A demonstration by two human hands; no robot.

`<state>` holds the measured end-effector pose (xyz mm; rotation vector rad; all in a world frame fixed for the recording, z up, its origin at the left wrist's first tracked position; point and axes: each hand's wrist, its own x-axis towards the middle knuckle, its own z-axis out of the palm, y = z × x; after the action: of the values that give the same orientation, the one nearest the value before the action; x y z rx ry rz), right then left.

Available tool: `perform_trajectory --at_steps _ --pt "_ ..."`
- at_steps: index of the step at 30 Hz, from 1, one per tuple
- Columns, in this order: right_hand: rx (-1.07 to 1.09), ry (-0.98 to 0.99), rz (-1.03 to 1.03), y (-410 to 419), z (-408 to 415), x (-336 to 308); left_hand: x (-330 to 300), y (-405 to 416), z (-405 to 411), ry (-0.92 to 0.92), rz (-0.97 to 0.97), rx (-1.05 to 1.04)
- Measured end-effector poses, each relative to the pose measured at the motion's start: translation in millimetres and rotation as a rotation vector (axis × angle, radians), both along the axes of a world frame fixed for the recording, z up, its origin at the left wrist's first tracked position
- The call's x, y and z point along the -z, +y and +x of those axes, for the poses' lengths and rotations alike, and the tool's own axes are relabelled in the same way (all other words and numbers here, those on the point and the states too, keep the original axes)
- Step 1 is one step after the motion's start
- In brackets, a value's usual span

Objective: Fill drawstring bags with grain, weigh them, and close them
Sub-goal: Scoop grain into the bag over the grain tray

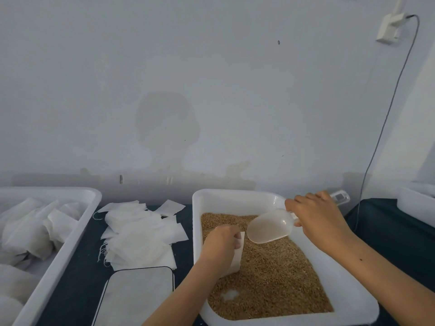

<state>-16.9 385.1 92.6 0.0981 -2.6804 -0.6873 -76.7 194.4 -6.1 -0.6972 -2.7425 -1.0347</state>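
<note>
We note left hand fingers grasping drawstring bag upright over grain; right hand grips scoop, mouth tilted down-left just beside bag opening

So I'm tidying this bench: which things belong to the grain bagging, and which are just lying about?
In use:
left hand gripping a bag
right hand holding the scoop
grain in its tub
empty bags
scale
tray of filled bags

Lying about:
wall plug and cable
</note>
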Motion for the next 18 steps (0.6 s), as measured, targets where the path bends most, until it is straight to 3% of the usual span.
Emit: perform_trajectory --at_steps 9,18 --pt "0.139 -0.215 -0.004 13 1 41 4 -5 -7 -0.072 0.284 -0.116" --pt "0.013 -0.289 -0.296 -6 -8 70 2 -8 -8 -0.094 0.429 -0.149"
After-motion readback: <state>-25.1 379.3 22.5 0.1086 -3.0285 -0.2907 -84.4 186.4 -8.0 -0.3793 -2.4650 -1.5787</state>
